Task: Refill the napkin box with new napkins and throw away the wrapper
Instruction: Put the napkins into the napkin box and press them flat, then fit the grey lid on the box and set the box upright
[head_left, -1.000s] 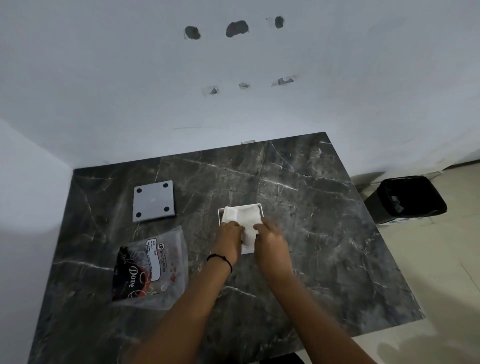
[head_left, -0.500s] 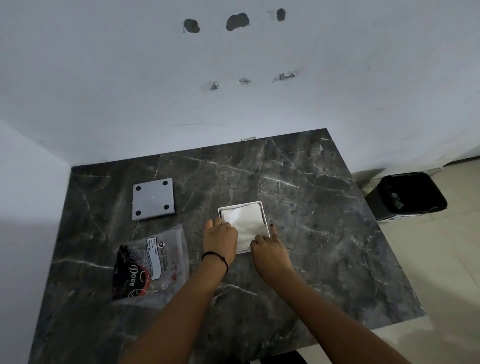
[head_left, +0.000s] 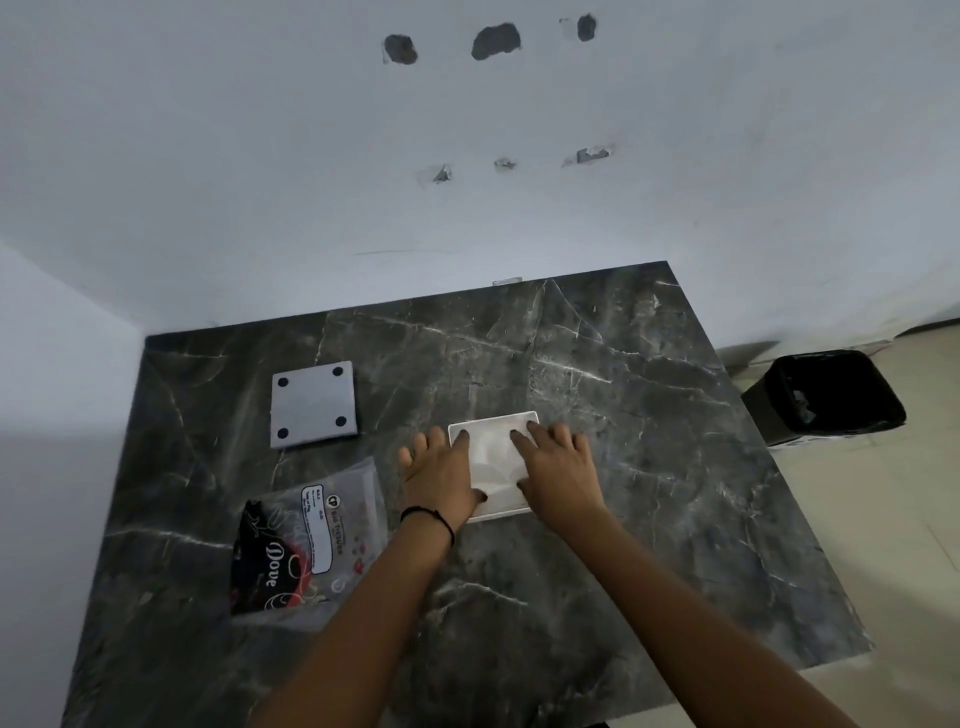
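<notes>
Head view: a dark marble table with pale veins stands against a white wall that has several chipped patches. Near the middle of the top sits the white square napkin box, open upward, with a stack of white napkins lying inside it and filling most of the opening.

Both hands are on the box. The left hand lies flat along the box's left side — fingers spread and extended, some over the rim and onto the napkins, the thumb pressing near the front left corner. It grips nothing; the palm is open and pressing down. A thin dark band circles that wrist. The right hand mirrors it on the right side, its fingers splayed flat across the napkins and the box's right rim, thumb at the front edge, likewise unclenched and holding nothing.

To the left of the box, just beside the left forearm, lies the wrapper — a crumpled clear plastic bag with a black and red print and a white label, flat on the table. Behind the wrapper, apart from it, rests a grey square lid with 4 dark round spots, 1 near each corner.

Off the table's right edge, on the light tiled floor, stands a black bin lined with a dark bag, with a few pale scraps visible inside.
</notes>
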